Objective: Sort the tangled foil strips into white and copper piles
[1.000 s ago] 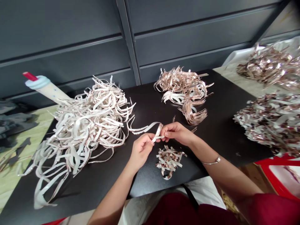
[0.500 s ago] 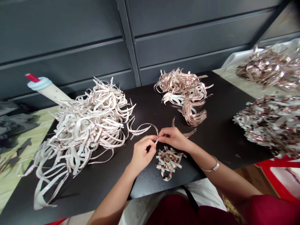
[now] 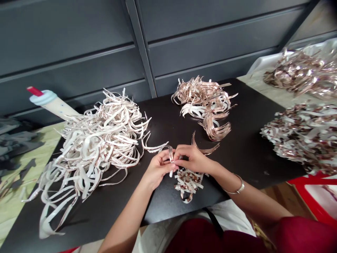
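My left hand [image 3: 159,168] and my right hand [image 3: 191,158] meet over the front of the black table, fingertips pinched together. Between them is a shiny rose-gold and white strip [image 3: 170,153], bent into a loop, with a short white end poking out below the fingers. Fingers partly cover the strip. Just under my right hand lies a small heap of short knotted strips [image 3: 188,184]. Beyond it, a few thin rose-gold strips [image 3: 207,150] rest on the table. A bracelet [image 3: 239,186] circles my right wrist.
A large tangle of white strips [image 3: 105,137] covers the left of the black table [image 3: 244,130]. Rose-gold strips [image 3: 202,93] are piled at the back. Right of the table sit a heap of knotted pieces [image 3: 302,137] and shiny strips [image 3: 300,72]. A cup-shaped object [image 3: 56,105] leans back left.
The strip's wide arc has been drawn down into a small loop between my fingers. My left hand has turned, its fingers now closer around the strip.
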Tool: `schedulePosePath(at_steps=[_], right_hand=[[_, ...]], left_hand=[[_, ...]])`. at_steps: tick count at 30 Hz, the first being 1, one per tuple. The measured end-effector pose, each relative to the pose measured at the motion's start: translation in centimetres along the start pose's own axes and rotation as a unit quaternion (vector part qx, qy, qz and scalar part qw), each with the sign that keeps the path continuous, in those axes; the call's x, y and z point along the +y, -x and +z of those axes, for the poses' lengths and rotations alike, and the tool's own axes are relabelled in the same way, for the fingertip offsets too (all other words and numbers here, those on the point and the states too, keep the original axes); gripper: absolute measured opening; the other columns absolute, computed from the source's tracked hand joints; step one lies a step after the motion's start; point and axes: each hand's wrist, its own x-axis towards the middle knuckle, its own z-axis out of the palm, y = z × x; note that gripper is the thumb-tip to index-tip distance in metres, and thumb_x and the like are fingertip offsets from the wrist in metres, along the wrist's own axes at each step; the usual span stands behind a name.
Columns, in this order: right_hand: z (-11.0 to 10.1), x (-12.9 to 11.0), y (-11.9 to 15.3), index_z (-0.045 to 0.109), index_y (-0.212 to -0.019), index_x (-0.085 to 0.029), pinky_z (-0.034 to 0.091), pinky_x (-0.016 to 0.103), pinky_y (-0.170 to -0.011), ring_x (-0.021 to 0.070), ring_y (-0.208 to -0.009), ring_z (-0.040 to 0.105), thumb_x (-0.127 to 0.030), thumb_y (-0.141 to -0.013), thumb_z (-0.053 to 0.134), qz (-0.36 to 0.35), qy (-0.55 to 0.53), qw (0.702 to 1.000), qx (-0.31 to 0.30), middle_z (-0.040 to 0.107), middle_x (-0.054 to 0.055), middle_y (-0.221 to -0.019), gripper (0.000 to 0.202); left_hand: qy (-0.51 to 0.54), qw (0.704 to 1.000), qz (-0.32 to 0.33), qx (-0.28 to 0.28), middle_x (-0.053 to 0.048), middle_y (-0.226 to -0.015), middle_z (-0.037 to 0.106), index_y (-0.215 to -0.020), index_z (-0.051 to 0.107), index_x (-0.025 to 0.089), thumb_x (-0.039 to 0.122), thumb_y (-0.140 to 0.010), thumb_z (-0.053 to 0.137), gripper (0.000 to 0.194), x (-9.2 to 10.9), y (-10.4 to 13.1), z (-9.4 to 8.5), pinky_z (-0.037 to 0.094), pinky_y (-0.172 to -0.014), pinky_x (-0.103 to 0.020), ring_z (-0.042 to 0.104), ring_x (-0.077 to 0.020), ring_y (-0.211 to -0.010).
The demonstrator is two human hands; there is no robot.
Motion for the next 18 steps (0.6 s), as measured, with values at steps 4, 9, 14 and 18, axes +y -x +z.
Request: schedulePosePath(at_steps=[4, 9, 14, 18], right_hand=[[0.1, 0.0, 0.0, 0.061, -0.07, -0.017, 0.041, 0.026, -0.062, 0.0147, -0.065, 0.051, -0.023, -0.082, 0.062, -0.005, 0.057, 0.998, 0.016, 0.059, 0.002, -0.064, 0.013], [0.2, 0.0, 0.0, 0.061, -0.069, -0.017, 0.041, 0.025, -0.06, 0.014, -0.063, 0.049, -0.02, -0.082, 0.061, 0.005, 0.045, 0.999, 0.01, 0.056, 0.001, -0.062, 0.013], [-0.4, 0.2, -0.1, 0.065, -0.077, -0.015, 0.041, 0.024, -0.061, 0.0123, -0.062, 0.05, -0.017, -0.082, 0.058, 0.041, 0.001, 0.999, -0.006, 0.054, 0.0, -0.063, 0.009], [-1.4, 0.4, 0.0, 0.065, -0.08, -0.015, 0.043, 0.025, -0.06, 0.0122, -0.062, 0.052, -0.017, -0.083, 0.057, 0.06, 0.003, 0.998, 0.006, 0.054, 0.0, -0.067, 0.009]], left_hand=[[0.021, 0.999, -0.024, 0.006, -0.001, -0.089, 0.064, -0.1, 0.06, 0.017, 0.01, -0.057, 0.08, 0.048, 0.1, 0.0, -0.3, 0.05, -0.055, -0.017, 0.06, -0.0068, -0.06], [0.03, 0.999, -0.028, -0.011, 0.0, -0.085, 0.063, -0.093, 0.054, 0.017, 0.008, -0.058, 0.079, 0.044, 0.0, -0.1, -0.5, 0.052, -0.057, -0.019, 0.06, -0.0081, -0.062], [0.029, 0.998, -0.026, -0.052, 0.001, -0.076, 0.06, -0.093, 0.051, 0.017, 0.011, -0.06, 0.079, 0.044, 0.0, -0.2, -0.8, 0.048, -0.053, -0.02, 0.06, -0.0087, -0.056], [0.031, 0.995, -0.034, -0.085, 0.003, -0.076, 0.056, -0.09, 0.051, 0.017, 0.012, -0.06, 0.079, 0.041, 0.2, 0.0, -1.1, 0.045, -0.05, -0.018, 0.06, -0.008, -0.054]])
